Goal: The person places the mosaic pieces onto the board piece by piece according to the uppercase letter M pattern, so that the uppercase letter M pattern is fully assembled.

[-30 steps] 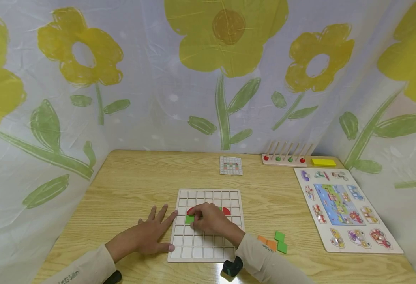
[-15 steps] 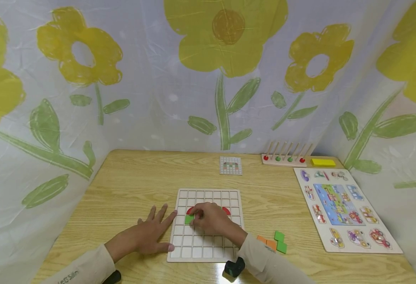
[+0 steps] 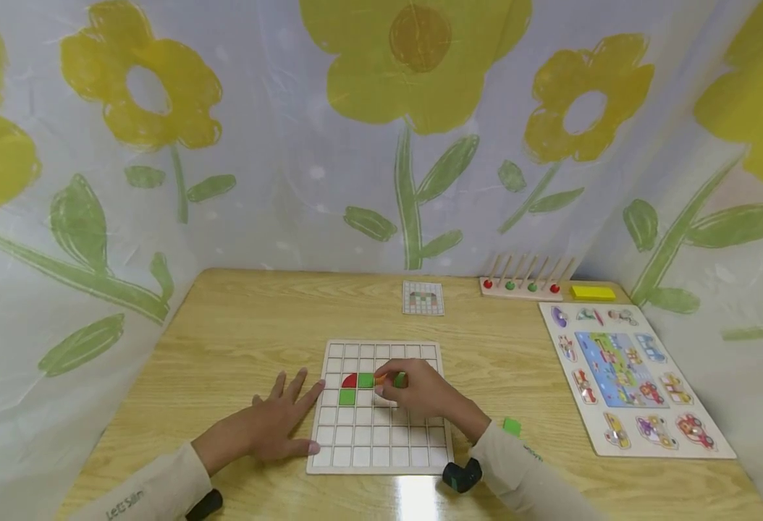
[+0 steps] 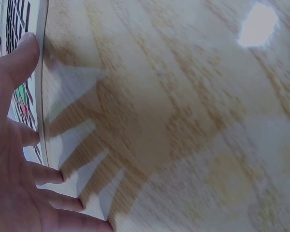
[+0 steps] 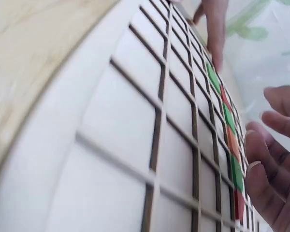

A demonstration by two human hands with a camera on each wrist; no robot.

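The white grid board (image 3: 352, 457) lies on the table. A red quarter-round tile (image 3: 351, 380), a green tile (image 3: 365, 380) and an orange tile (image 3: 381, 378) sit in one row. Below the red one lies another green tile (image 3: 347, 396). My right hand (image 3: 417, 388) hovers over this row, fingers loosely bent around the orange tile, and partly covers a further green tile (image 3: 400, 380). The right wrist view shows a second red tile (image 5: 239, 204) at the row's end and no piece between the fingers. My left hand (image 3: 276, 427) lies spread at the board's left edge.
A small pattern card (image 3: 423, 298) lies behind the board. At the back right stand a peg rack (image 3: 521, 289) and a yellow block (image 3: 593, 292). A vehicle puzzle board (image 3: 642, 434) fills the right side. A loose green tile (image 3: 512, 427) shows beside my right sleeve.
My right hand has moved right along the row, uncovering the green tile beside the red one. The left hand stays in place. My right sleeve now hides most of the loose tiles.
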